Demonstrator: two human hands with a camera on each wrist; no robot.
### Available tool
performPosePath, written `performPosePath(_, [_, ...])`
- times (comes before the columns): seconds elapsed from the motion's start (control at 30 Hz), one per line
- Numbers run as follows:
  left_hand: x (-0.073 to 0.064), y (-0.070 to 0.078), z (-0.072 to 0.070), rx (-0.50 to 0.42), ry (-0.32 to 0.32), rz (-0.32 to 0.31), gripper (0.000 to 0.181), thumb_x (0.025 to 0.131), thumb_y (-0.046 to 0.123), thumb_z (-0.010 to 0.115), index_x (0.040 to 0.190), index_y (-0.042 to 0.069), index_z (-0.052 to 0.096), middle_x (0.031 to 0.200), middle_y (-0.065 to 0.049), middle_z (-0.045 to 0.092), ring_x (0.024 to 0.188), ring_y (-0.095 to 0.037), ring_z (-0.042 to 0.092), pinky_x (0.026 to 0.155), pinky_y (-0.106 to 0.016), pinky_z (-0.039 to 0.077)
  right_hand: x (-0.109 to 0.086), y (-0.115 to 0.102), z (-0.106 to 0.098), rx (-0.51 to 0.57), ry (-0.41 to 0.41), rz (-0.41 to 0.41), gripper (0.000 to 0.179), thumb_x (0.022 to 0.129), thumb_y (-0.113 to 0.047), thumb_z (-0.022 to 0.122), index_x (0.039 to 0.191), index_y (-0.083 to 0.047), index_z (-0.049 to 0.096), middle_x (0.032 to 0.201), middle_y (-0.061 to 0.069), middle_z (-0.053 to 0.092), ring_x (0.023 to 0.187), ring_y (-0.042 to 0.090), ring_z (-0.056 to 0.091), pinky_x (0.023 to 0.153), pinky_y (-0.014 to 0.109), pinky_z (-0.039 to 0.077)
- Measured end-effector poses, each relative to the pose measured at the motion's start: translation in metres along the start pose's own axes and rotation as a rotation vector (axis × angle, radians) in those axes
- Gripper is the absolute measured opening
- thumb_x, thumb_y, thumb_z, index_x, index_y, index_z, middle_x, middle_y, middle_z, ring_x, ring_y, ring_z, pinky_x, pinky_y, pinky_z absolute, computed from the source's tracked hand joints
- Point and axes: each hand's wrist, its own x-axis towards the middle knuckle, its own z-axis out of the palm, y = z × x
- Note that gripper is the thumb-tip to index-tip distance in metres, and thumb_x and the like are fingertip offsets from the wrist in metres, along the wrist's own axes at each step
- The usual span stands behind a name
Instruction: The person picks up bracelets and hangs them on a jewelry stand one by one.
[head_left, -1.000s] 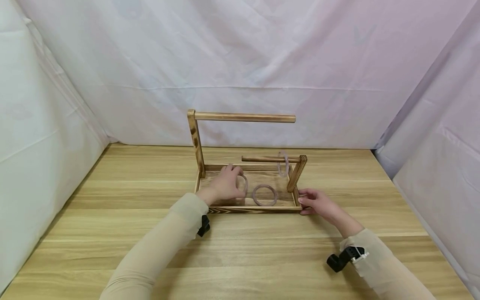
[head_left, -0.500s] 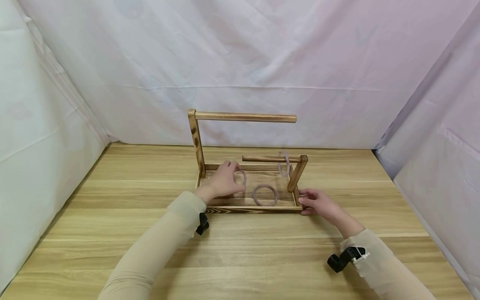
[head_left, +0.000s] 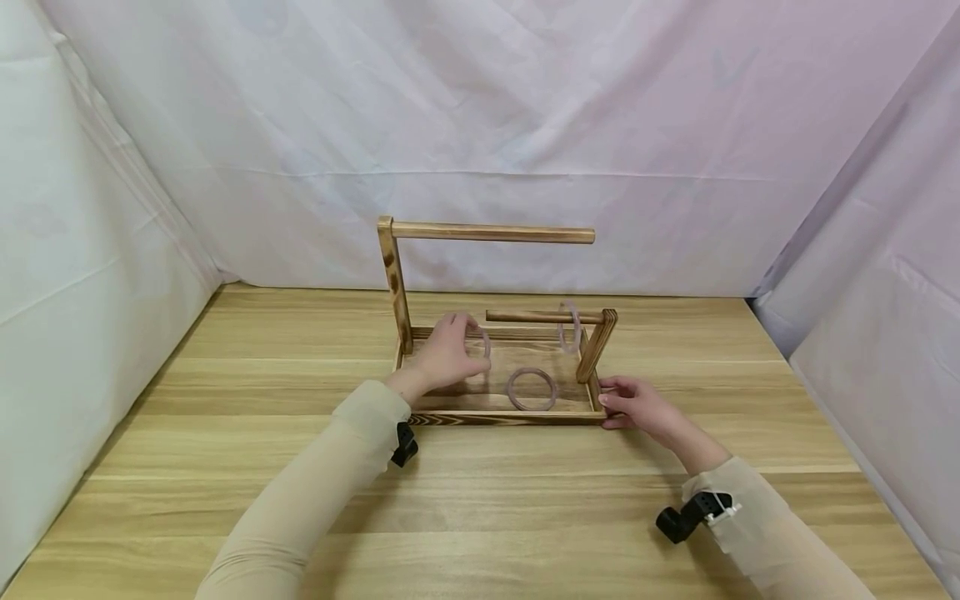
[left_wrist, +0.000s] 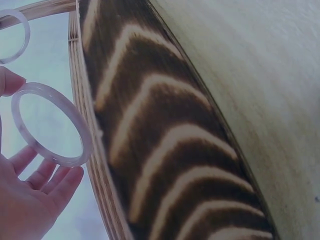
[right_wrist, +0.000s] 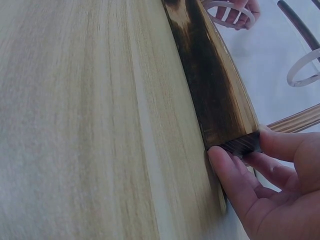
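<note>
My left hand pinches a pale lilac bangle between thumb and fingertips, above the tray of a wooden bangle stand. In the head view the hand covers part of that bangle. A second bangle lies flat on the tray floor, right of the left hand. On the stand's short lower rod hangs a third bangle, close to its post. My right hand grips the tray's front right corner, thumb and fingers around the wooden edge.
A longer upper rod runs rightward from the tall left post, above and behind the short rod. Its right end is free. The stand rests on a wood-grain table. Pale cloth hangs behind and at both sides.
My left hand has lifted the bangle slightly upward and away from the tray floor. The right hand has kept its hold on the tray corner. The other bangles have stayed put.
</note>
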Motion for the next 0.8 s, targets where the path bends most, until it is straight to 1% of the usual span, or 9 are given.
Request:
performPosePath(0.2, [0.0011,-0.0014,-0.0002,-0.031,0.033,0.027,0.058,0.075,0.029,0.065,0.122,0.001,0.046,0.125,-0.015,0.046,0.112,-0.028,0.047,0.095,-0.041,0.045,0.0001,-0.0009,0.0000,0.001,-0.003,0.004,0.051,0.097,-0.008,0.045,0.138,0.016,0.025,0.113,0.017,0.050,0.087,0.010,0.054,0.080,0.030,0.056])
performPosePath(0.43, [0.0003,0.0002,-0.0015,-0.059,0.055,0.019,0.059,0.073,0.027,0.067,0.122,0.002,0.045,0.124,-0.012,0.044,0.113,-0.027,0.047,0.096,-0.041,0.046,0.0002,-0.0006,-0.0002,0.004,-0.003,0.002,0.051,0.098,-0.008,0.045,0.138,0.016,0.025,0.115,0.020,0.050,0.087,0.009,0.055,0.080,0.030,0.056])
performPosePath(0.57, [0.0005,0.0006,-0.0026,-0.052,0.073,0.021,0.057,0.074,0.028,0.067,0.122,0.004,0.045,0.124,-0.012,0.045,0.112,-0.027,0.048,0.096,-0.040,0.046,0.0004,0.0001,-0.0006,0.007,0.001,0.000,0.051,0.097,-0.007,0.045,0.138,0.016,0.025,0.111,0.016,0.051,0.086,0.009,0.055,0.079,0.030,0.056])
performPosePath(0.7, [0.0011,0.0016,-0.0041,-0.050,0.078,0.028,0.056,0.074,0.027,0.067,0.121,0.005,0.044,0.123,-0.013,0.045,0.112,-0.027,0.048,0.097,-0.039,0.045,0.0004,0.0004,-0.0008,0.009,0.004,-0.002,0.050,0.097,-0.006,0.045,0.137,0.016,0.026,0.107,0.012,0.051,0.085,0.009,0.055,0.079,0.030,0.056])
performPosePath(0.8, [0.0009,0.0020,-0.0054,-0.058,0.075,0.036,0.057,0.074,0.026,0.067,0.122,0.005,0.043,0.124,-0.015,0.045,0.113,-0.027,0.047,0.099,-0.039,0.045,0.0004,0.0008,-0.0008,0.010,0.003,-0.002,0.051,0.097,-0.006,0.045,0.137,0.017,0.025,0.108,0.012,0.051,0.085,0.009,0.055,0.079,0.030,0.056])
